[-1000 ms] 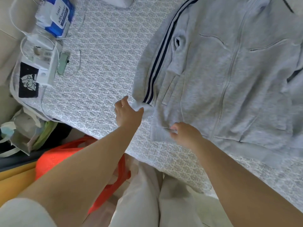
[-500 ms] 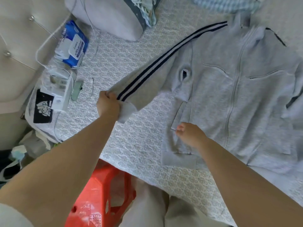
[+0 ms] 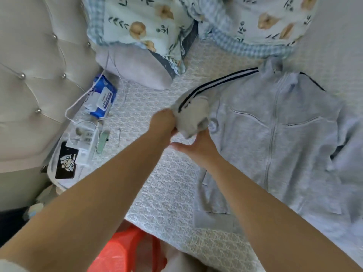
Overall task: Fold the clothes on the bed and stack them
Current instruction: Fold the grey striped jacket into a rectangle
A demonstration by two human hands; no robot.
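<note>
Soft cloth like this bends and flops, so the jacket (image 3: 284, 146) will sag wherever nobody holds it. It looks light and thick, not slippery, and it will not break. Good spots to hold are the cuff, the shoulder seam and the bottom band, because those edges are firmer and keep a fold straight. The jacket is pale grey with a zip down the middle, a small stand-up collar and two slanted chest pockets. Dark and white stripes run along the sleeve (image 3: 194, 107). It lies face up on the bed (image 3: 169, 193), spread out on the right side, with its collar pointing to the pillows (image 3: 149, 22). The left hand (image 3: 163, 122) is curled tight on the end of the striped sleeve and lifts it up off the bed, over the edge of the chest. The right hand (image 3: 194, 146) sits just below, touching the hanging cuff from under; its fingers look fairly straight, but whether they pinch the cloth I cannot tell. I think the sleeve is being brought across the front to start the fold. The other sleeve, at the far right, is bunched and not yet folded. No stack can be seen yet.
</note>
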